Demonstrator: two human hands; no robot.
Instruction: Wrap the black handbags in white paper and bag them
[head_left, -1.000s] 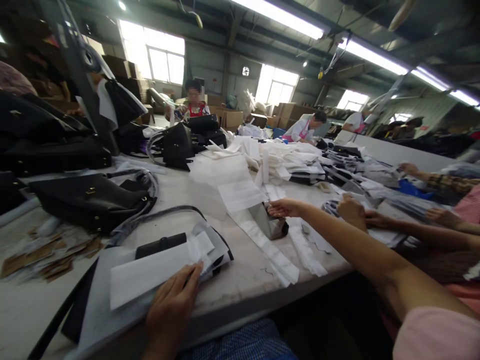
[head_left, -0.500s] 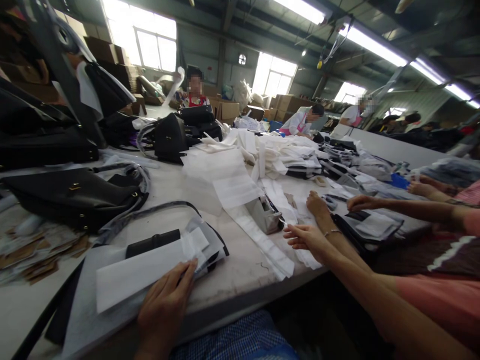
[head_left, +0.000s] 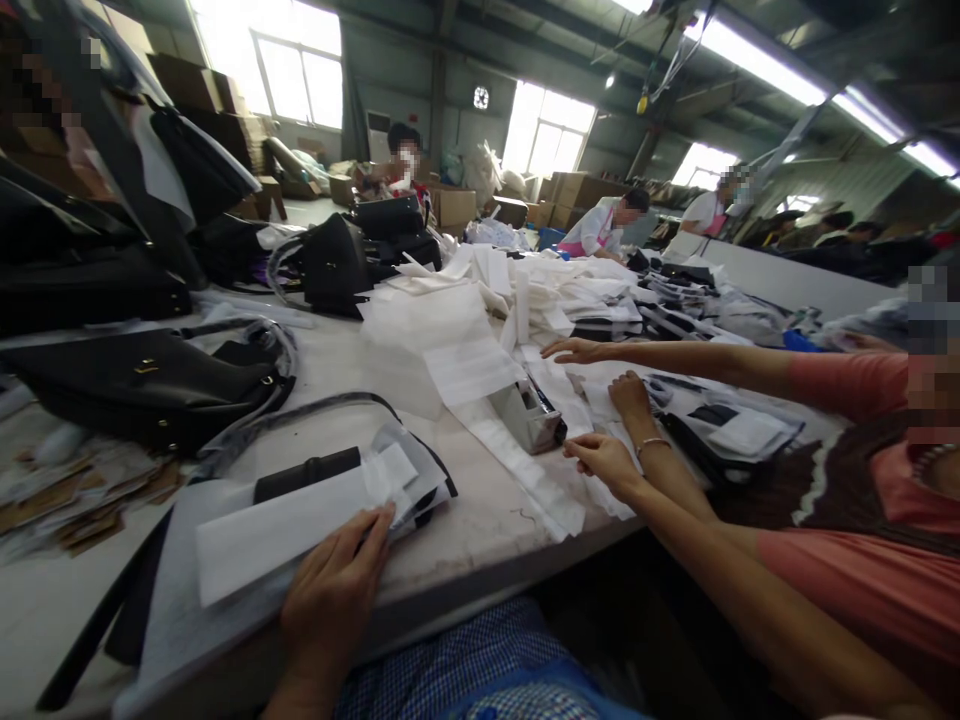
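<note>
My left hand [head_left: 337, 565], fingers closed together, grips the near edge of a black bag [head_left: 307, 472] lying flat, partly covered by translucent wrap and a white sheet [head_left: 277, 545]. Small white pieces [head_left: 394, 475] lie just beyond its fingertips. Further right, my right hand [head_left: 604, 462] is pinched at the front end of a grey tape dispenser [head_left: 529, 425]; anything between its fingertips is too small to make out. Under and beside the dispenser run white strips [head_left: 525, 475].
A co-worker's hands [head_left: 631, 395] reach in from the right, one beyond the dispenser, close to my right hand. Another black bag [head_left: 142, 385] lies at left. White sheets [head_left: 487, 300] are heaped mid-table. A wrapped bag [head_left: 720, 440] lies at right. The table edge [head_left: 480, 585] is nearby.
My right hand has moved slightly left to the dispenser's end, and the short gap there has closed. The co-worker's farther hand has reached left over the white strips. My left hand stays on the bag.
</note>
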